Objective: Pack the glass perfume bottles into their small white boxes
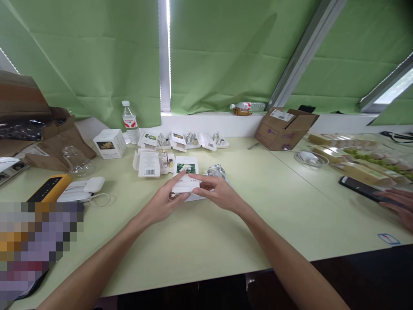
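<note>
A small white box (186,174) with a flower picture on its top lies on the pale green table (206,241), a little beyond the middle. My left hand (166,200) grips its near left side, thumb and fingers closed on it. My right hand (217,191) holds the right side, with the forefinger laid across the lid. Just behind my right hand sits a small clear glass bottle (217,170). Another white box (149,163) with a barcode lies to the left of the held one.
Several open white boxes with small bottles (183,140) line the back, beside a closed white box (110,143) and a water bottle (130,122). A cardboard box (284,128) stands back right. Another person's hand (398,206) rests by a phone (360,187). Yellow device (48,187) at left.
</note>
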`<state>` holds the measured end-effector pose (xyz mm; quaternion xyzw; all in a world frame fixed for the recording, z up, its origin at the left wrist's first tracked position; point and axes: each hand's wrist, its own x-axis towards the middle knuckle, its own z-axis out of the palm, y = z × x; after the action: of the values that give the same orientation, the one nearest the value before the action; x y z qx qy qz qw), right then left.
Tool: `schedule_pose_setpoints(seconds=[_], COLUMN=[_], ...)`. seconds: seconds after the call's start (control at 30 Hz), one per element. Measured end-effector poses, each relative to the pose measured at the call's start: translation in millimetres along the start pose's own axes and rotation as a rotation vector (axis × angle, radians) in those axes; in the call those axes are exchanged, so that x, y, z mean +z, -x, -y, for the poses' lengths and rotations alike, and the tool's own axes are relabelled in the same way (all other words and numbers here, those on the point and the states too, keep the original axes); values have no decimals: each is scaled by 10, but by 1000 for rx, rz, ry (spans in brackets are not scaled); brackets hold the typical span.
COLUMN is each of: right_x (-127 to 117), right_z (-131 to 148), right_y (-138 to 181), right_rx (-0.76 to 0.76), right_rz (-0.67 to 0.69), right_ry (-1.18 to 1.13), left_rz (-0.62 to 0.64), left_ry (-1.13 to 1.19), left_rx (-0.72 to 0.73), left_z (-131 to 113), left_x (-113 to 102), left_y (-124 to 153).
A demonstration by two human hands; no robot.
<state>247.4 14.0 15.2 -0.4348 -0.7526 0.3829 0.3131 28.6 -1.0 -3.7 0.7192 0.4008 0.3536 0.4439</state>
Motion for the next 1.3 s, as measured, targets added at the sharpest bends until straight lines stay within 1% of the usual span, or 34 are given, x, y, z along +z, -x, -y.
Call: schedule_pose_setpoints(seconds=[0.23, 0.57, 0.7, 0.83, 1.0, 1.13, 1.3], right_x=[22, 19, 5, 16, 54, 59, 59], right_z=[-17, 20, 46, 6, -68, -60, -31], right_y=[1, 13, 23, 23, 18, 23, 25], right_rx=[-13, -20, -38, -15, 3, 11, 33], right_rz=[59, 43, 46, 51, 73, 97, 67], right_ry=[-45, 14, 36, 75, 86, 62, 11], left_rz=[-17, -51, -55, -107, -189, -152, -133], left_ry=[-5, -58, -11, 25, 136, 126, 165], left_rx=[17, -14, -31, -42, -21, -55, -59], left_z=[12, 36, 32, 56, 75, 44, -28], left_x=[-5, -9, -16, 1, 20, -2, -7], left_y=[-14, -26, -24, -31, -45, -48, -35])
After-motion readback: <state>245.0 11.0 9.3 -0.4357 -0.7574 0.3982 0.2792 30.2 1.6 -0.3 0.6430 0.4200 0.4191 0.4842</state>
